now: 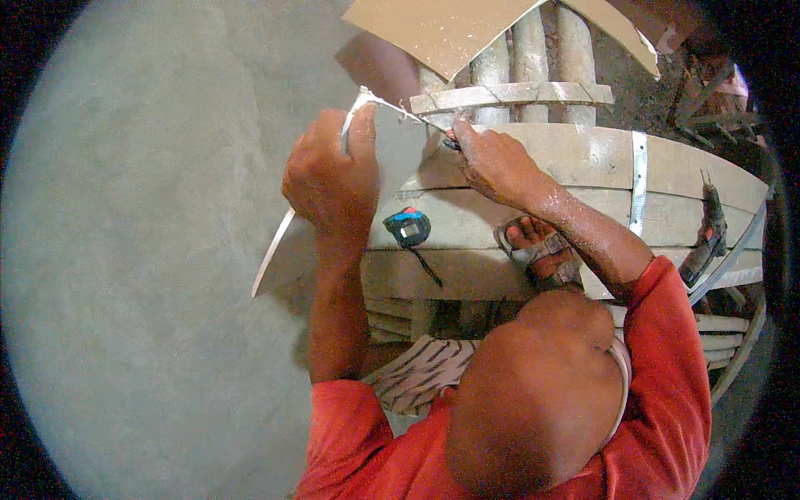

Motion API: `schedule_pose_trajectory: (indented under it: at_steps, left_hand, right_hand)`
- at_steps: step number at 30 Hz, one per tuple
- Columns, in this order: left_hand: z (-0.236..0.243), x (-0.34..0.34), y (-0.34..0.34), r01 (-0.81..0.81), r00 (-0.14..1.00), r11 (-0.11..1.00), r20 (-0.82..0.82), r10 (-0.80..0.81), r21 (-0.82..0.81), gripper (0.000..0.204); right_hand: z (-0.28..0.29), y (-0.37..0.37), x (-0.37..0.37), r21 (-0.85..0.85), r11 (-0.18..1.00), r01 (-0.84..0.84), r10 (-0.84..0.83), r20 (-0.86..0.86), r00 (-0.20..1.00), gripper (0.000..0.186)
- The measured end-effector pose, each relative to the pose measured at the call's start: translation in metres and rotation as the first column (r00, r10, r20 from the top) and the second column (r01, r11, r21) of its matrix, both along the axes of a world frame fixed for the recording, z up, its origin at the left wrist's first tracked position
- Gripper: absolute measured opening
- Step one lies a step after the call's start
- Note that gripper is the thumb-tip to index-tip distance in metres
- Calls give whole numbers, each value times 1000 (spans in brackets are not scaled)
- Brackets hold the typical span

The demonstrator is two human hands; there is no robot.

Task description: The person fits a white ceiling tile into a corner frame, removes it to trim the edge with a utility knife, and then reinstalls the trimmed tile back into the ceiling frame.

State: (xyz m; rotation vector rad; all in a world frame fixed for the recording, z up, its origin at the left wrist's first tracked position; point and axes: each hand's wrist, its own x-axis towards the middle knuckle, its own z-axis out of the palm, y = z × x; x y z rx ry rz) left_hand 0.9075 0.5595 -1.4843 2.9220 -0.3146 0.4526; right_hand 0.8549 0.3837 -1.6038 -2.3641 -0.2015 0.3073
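A narrow white strip is pinched in my left hand, close to the grey wall. It hangs down below the fist, and its top end sticks up bent and ragged above my thumb. My right hand is closed round a thin-bladed tool with a dark and red handle, mostly hidden by the fingers. The blade points left, toward the ragged end of the strip; I cannot tell whether they touch. Below and between the hands, a black and blue tape measure lies on the planks.
Beige board sheets lie at the far side over round poles tied to a crosspiece. A perforated metal strip crosses the planks at right, near a dark hand tool. My sandalled foot stands on the planks.
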Motion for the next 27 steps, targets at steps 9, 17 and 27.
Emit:
schedule_pose_trajectory:
  at_steps: [9, 17, 27]
  left_hand:
    - [3, 0, 6, 0, 1000, 997, 25, -2, 81, 31]
    - [-5, -20, 21, 16, 999, 1000, -32, -17, -20, 31]
    - [-16, -32, 27, 66, 997, 997, -24, -67, -47, 34]
  right_hand:
    - [5, 24, -14, 35, 998, 53, -49, -120, 992, 23]
    - [-19, 36, -45, 4, 997, 78, -77, -84, 993, 30]
    - [-77, 34, -73, -19, 995, 101, -103, -76, 992, 24]
